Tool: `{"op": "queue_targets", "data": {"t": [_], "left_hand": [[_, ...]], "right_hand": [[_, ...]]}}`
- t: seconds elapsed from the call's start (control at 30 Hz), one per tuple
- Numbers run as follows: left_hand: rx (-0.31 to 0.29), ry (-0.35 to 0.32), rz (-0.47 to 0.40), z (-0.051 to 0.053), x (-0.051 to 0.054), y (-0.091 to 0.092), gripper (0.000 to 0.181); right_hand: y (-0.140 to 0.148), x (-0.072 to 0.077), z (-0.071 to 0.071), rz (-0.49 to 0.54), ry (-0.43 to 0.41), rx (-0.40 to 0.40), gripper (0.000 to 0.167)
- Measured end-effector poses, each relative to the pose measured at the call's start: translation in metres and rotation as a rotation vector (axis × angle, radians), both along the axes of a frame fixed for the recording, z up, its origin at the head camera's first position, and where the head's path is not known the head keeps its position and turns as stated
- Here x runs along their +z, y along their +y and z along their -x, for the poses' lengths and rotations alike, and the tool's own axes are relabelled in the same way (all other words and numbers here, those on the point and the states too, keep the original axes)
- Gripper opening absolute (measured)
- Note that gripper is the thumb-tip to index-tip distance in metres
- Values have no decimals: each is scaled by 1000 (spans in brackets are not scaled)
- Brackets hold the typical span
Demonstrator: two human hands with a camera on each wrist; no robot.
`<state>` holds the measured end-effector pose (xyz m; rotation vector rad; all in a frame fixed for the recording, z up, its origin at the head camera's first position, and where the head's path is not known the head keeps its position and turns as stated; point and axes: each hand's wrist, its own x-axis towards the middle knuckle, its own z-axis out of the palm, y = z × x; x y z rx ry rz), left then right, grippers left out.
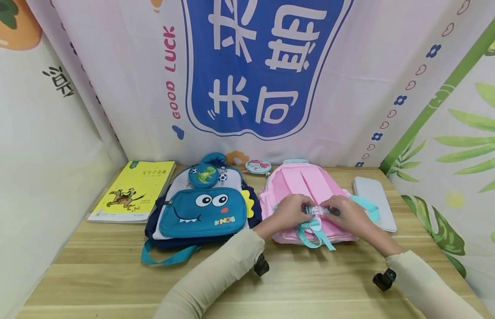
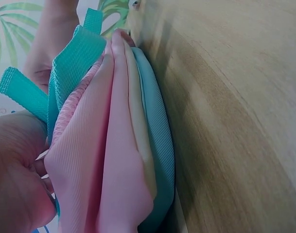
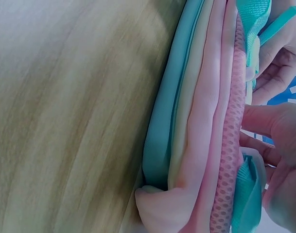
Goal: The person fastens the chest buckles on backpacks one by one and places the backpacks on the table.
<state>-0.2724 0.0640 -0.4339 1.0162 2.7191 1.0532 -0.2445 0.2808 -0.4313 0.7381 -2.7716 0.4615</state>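
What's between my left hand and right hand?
The head view shows a white buckle on the pink backpack between your left hand and right hand.

Yellow book [image 1: 131,188] beside blue dinosaur backpack [image 1: 203,215]; pale flat case [image 1: 376,199] on tabletop [image 1: 111,274], right

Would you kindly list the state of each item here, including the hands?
Pink backpack: lying flat
White buckle: cannot tell whether fully clipped
Left hand: gripping one side of the buckle
Right hand: gripping its other side
Blue dinosaur backpack: lying face up
Round dinosaur pouch: lying on that backpack
Pink-printed round pouch: printed side showing
Yellow book: closed, cover up
Pale rectangular item: lying flat
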Motion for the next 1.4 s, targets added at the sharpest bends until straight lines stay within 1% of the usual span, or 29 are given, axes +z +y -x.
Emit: {"op": "queue_targets", "data": {"t": [0.27, 0.67, 0.87, 1.0, 1.23, 1.4], "left_hand": [[0, 7, 0, 0, -1, 0, 27], [1, 17, 10, -2, 0, 1, 26], [8, 16, 15, -2, 0, 2, 25], [9, 14, 13, -2, 0, 2, 25], [1, 30, 0, -2, 1, 2, 27], [15, 15, -24, -3, 0, 2, 29]], "right_hand": [[-1, 1, 1, 13, 1, 22, 22], [-3, 1, -1, 24, 10, 54, 23], [-3, -1, -5, 41, -11, 75, 29], [-2, -2, -7, 44, -15, 72, 32], [-1, 0, -8, 37, -2, 66, 34], [-1, 2, -8, 11, 29, 71, 34]]}}
